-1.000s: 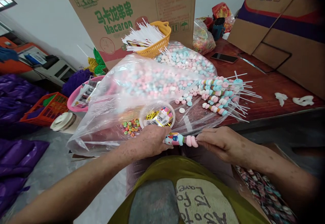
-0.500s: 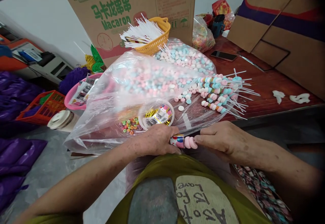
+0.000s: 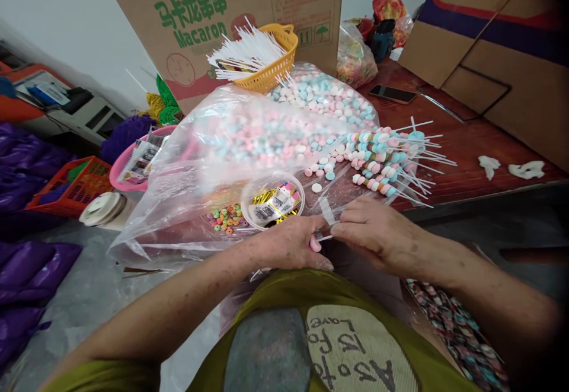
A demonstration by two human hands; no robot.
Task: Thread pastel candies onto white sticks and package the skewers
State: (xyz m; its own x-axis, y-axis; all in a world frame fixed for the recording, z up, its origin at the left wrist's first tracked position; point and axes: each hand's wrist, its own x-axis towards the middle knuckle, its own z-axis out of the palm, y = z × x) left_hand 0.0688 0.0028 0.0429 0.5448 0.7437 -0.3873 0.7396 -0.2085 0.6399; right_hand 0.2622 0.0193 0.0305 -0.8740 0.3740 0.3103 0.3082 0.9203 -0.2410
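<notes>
My left hand (image 3: 291,244) is closed around a candy skewer (image 3: 316,242); only a pink piece and a bit of white stick show past my fingers. My right hand (image 3: 371,232) pinches the white stick end, just right of the left hand. Both hands meet over my lap at the table's near edge. Just beyond them stands a small clear tub (image 3: 272,200) of wrapped charms, with loose coloured ring candies (image 3: 224,217) beside it. A pile of finished skewers (image 3: 386,161) lies to the right on the plastic sheet.
A big clear bag of pastel candies (image 3: 271,137) fills the table's middle. A yellow basket of white sticks (image 3: 260,60) and a Macaron carton (image 3: 213,18) stand behind it. A phone (image 3: 393,93) lies on the red table. More cartons (image 3: 489,48) are at right; baskets (image 3: 71,187) sit on the floor.
The candy skewer has slid into my left fist, so only a pink piece shows now. My right hand moved up and left, closing on the stick end.
</notes>
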